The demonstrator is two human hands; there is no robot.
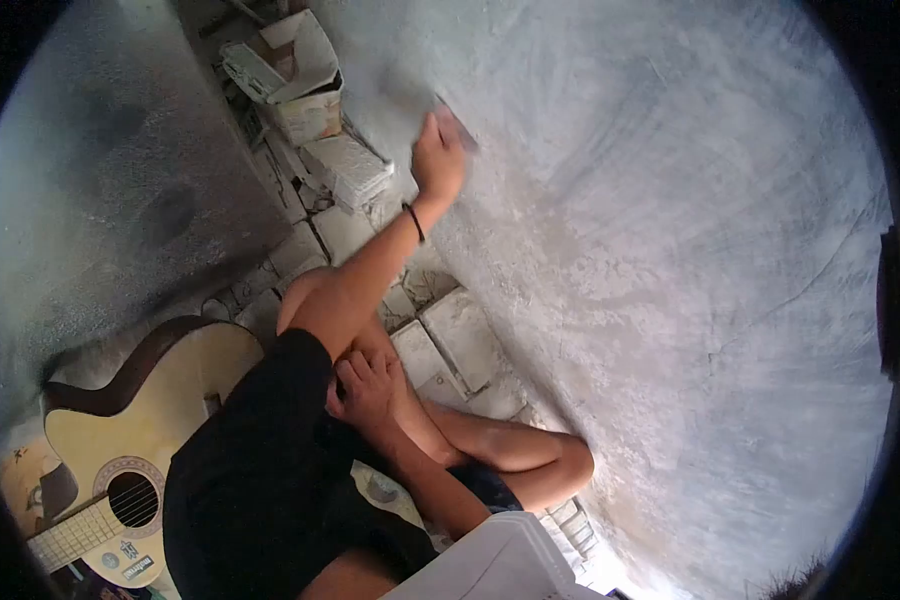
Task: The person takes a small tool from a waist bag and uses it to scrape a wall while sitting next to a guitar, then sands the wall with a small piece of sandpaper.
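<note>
My left hand, at the end of an outstretched arm with a dark band on the wrist, is closed on a thin flat tool. The tool lies against the grey plastered wall, and its outline is blurred. Down at my crossed legs is my right hand, its fingers curled in beside my shin. Something dark shows between its thumb and fingers, too small to name.
An acoustic guitar is at the left beside my black shirt. Pale blocks lie along the wall's foot. A dusty open container stands above another block. A white plastic object is at the bottom edge.
</note>
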